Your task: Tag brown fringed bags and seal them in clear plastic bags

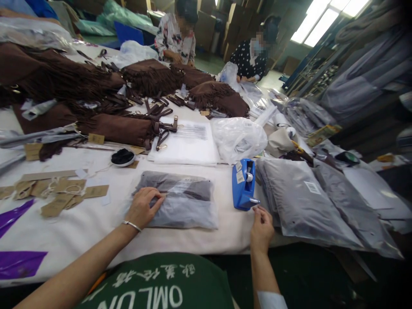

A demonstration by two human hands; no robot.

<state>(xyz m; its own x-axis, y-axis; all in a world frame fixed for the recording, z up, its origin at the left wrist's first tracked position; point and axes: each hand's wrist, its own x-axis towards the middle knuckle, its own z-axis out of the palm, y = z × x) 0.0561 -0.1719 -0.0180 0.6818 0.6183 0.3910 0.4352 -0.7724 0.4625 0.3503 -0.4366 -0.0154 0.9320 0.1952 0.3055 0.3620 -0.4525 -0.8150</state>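
A clear plastic bag (189, 214) with a folded dark item inside lies flat on the white tablecloth before me. My left hand (146, 206), with a bracelet at its wrist, rests on the bag's left end, its fingers laid over the plastic. To the right of the bag stands a blue tape dispenser (240, 184) with a roll in it. At its cutter end my right hand (262, 223) is closed in a pinch, with fingertips at the end of the tape. The tape itself is thin and hard to make out.
Filled plastic bags (309, 193) are stacked at right. Brown tags (66, 193) and a small dish (123, 158) with black bands lie left. Behind are clear bags (183, 146), brown fringed bags (151, 77) and straps. Two people (175, 38) sit across the table.
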